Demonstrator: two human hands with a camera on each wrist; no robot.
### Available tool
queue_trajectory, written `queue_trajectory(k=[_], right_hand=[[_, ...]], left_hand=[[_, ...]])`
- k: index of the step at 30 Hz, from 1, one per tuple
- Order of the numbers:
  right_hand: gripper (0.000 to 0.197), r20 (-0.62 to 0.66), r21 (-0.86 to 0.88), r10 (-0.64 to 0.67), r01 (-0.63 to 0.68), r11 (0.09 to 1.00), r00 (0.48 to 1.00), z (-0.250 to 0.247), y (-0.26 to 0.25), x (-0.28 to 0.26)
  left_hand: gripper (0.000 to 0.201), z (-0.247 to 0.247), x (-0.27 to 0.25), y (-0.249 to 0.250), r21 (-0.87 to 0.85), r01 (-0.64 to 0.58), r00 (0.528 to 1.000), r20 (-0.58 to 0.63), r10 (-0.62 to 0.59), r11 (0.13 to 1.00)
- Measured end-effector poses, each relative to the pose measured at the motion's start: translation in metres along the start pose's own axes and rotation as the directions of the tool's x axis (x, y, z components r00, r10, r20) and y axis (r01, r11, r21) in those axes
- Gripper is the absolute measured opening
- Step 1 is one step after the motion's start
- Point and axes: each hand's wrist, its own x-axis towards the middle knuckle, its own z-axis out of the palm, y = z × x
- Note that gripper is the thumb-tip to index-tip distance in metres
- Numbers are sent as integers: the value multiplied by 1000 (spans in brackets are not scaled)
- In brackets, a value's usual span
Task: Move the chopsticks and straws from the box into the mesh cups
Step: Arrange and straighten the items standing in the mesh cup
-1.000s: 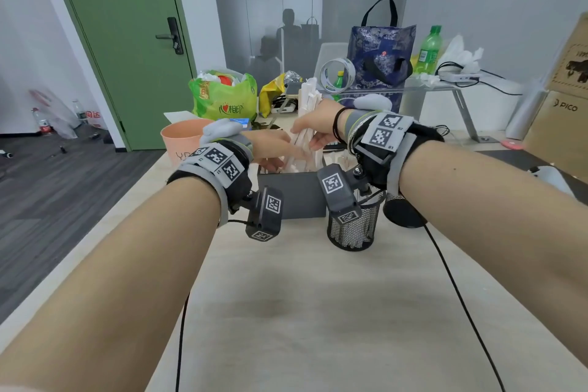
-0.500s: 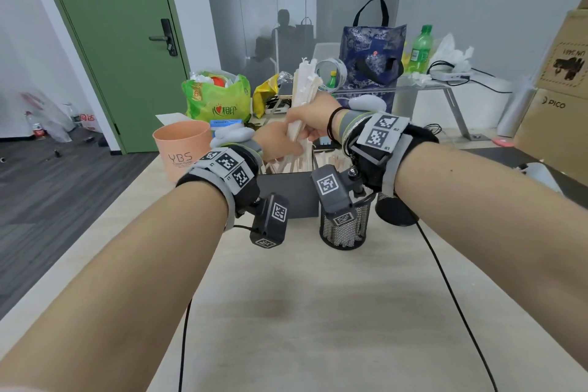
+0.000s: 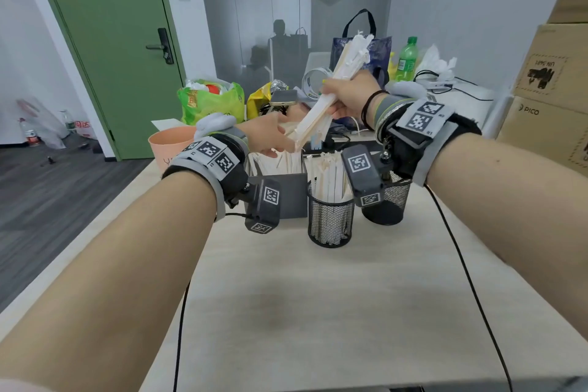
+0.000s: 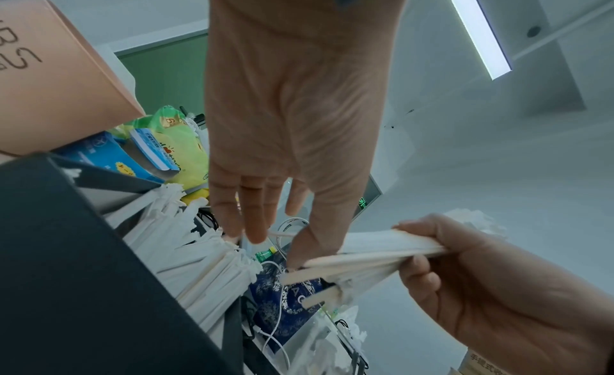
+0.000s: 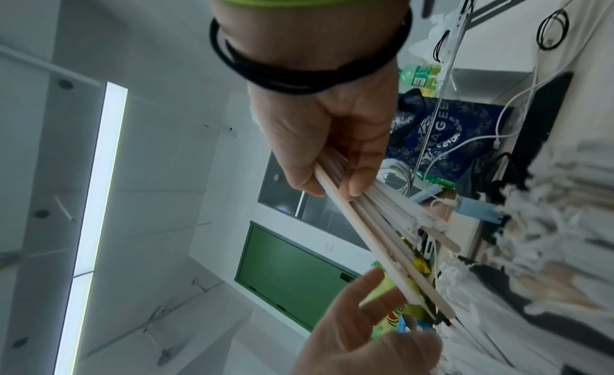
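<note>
My right hand (image 3: pixel 334 99) grips a bundle of paper-wrapped chopsticks (image 3: pixel 342 73), lifted and slanting above the dark box (image 3: pixel 286 197). In the right wrist view its thumb and fingers (image 5: pixel 332 175) are curled round the bundle (image 5: pixel 382 236). My left hand (image 3: pixel 280 140) is open below it, fingers straight. Its thumb touches the bundle's lower end (image 4: pixel 309 265). More wrapped sticks (image 4: pixel 186 249) stand in the box. A black mesh cup (image 3: pixel 331 223) in front holds several sticks. A second mesh cup (image 3: pixel 389 200) is partly hidden behind the wrist camera.
A pink cup (image 3: pixel 162 143) stands left of the box. Behind are a green bag (image 3: pixel 210 102), a blue bag (image 3: pixel 359 48) and a green bottle (image 3: pixel 405 56). Cardboard boxes (image 3: pixel 547 99) rise at the right. A black cable (image 3: pixel 461 264) crosses the light table (image 3: pixel 318 312).
My right hand has raised the bundle out of the box and tilted its top to the right. My left hand has stayed by the bundle's lower end.
</note>
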Motion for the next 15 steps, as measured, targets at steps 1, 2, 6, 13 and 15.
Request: queue_trajectory(k=[1,2,6,13,15], right_hand=[[19,0,5,0,0,1000,1000,-4,-1,-2],[18,2,7,1,-1,1000,1000,-7,-1,-4],[18,57,5,-2,2,1000,998,-9,-2,-10],[17,87,7,-16,16,1000,996,-11,-9,-16],[14,92,-10,-23,24,1000,996,-13,-11,-18]], left_hand=[[72,0,0,1,15,26,1000,14,-27,1000],[69,0,0,0,47,49,998,26,-50,998],[49,4,6,-9,178,72,996,30,-79,981],[29,4,6,-11,220,19,996,-92,2,975],[25,3,3,-4,223,-42,991,-118,70,974]])
